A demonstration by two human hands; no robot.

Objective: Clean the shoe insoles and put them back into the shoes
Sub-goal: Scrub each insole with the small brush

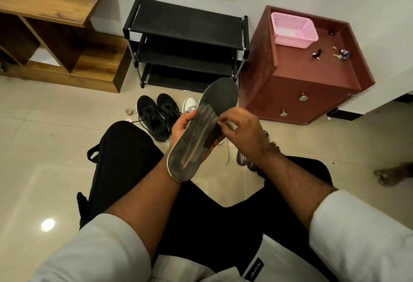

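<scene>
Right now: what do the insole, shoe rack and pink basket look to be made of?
Insole: seemingly foam under a dark matte fabric face; pale edge shows along the rim, grey scuffed streaks on top. Held by the left hand.
Shoe rack: black matte shelves, probably fabric, on metal-looking tubes with black joints.
Pink basket: moulded plastic by its look, with perforated lattice walls.
</scene>
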